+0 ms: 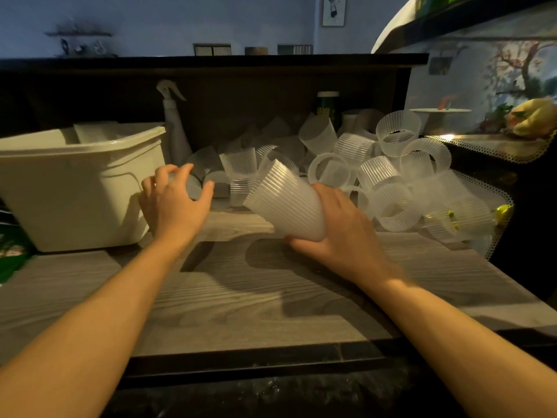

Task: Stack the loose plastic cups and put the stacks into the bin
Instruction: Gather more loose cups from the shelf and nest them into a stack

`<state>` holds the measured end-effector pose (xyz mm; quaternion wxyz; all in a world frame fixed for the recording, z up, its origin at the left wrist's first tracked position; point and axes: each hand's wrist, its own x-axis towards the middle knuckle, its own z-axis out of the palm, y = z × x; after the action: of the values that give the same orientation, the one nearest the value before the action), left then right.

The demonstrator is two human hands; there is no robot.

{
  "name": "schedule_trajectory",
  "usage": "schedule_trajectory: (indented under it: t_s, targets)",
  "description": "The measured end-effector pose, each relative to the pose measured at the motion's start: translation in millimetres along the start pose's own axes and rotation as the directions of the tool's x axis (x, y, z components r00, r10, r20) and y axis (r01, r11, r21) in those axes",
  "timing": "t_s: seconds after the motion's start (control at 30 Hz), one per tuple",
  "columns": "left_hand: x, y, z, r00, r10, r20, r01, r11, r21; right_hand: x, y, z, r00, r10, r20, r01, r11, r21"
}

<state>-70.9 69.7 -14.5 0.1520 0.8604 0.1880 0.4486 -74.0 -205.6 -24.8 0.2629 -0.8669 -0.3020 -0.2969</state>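
My right hand (337, 227) grips a stack of ribbed translucent cups (283, 200) by its narrow base, the open mouth tilted up and to the left. My left hand (173, 200) curls over a single loose cup (193, 187) lying on the wooden table, fingers and thumb around it. A heap of several loose cups (385, 176) lies tumbled behind and to the right of the stack. The white plastic bin (75, 188) stands at the left, close to my left hand, with something pale inside near its back.
A white spray bottle (174, 122) stands behind the bin against the dark shelf back. A dark can (328, 107) stands behind the cups. At the right, a doily-edged counter (482, 143) holds a cake stand and fruit. The wooden table (241, 297) ends at a dark front edge.
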Motion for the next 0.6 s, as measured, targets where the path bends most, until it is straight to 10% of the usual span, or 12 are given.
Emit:
schedule_trajectory:
  t_s: [0.27,0.6]
  targets:
    - [11.2,-18.7,33.1,0.967,-0.145,0.210,0.116,0.982,0.146,-0.4,10.1,-2.8,0.991,0.120,-0.054,-0.108,0.976,0.188]
    - [9.7,-3.9,11.6,0.985,-0.148,0.086,0.157,0.981,-0.111,3.6,17.5,2.6,0.963,0.264,-0.062,-0.231,0.918,0.324]
